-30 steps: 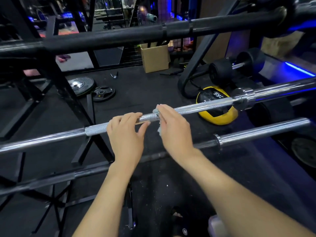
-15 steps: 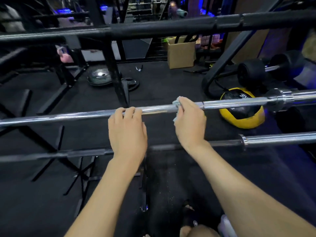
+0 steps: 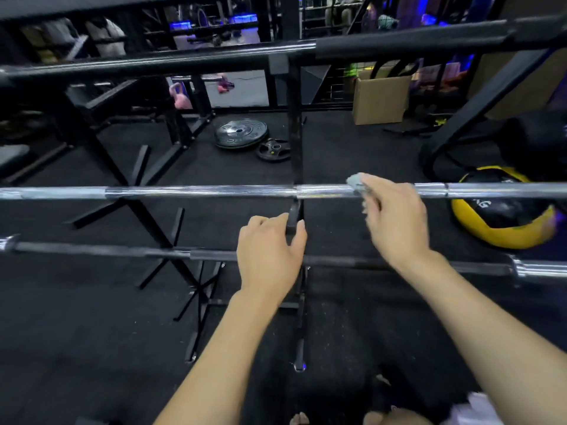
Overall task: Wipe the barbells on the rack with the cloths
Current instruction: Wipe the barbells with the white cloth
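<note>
I see only a corner of the cloth (image 3: 356, 183); the rest is bunched under my right hand (image 3: 395, 216), and that hand is motion-blurred, so I cannot make out its fingertips. The silver barbell (image 3: 199, 191) runs off both edges of the view, and the rack upright (image 3: 295, 124) crosses behind it. A darker barbell (image 3: 129, 251) lies lower and nearer to me, partly hidden by both wrists.

Half a second ago my left hand (image 3: 270, 253) lay on the silver barbell; it has since come off and dropped back toward the darker one. The right hand has slid the cloth further right along the bar, past the upright.

My left hand is relaxed, fingers loosely bent, thumb apart, holding nothing. My right hand curls over the silver barbell, pressing the cloth against it. On the floor beyond lie a weight plate (image 3: 241, 133), a cardboard box (image 3: 380, 99) and a yellow ball (image 3: 503, 219).
</note>
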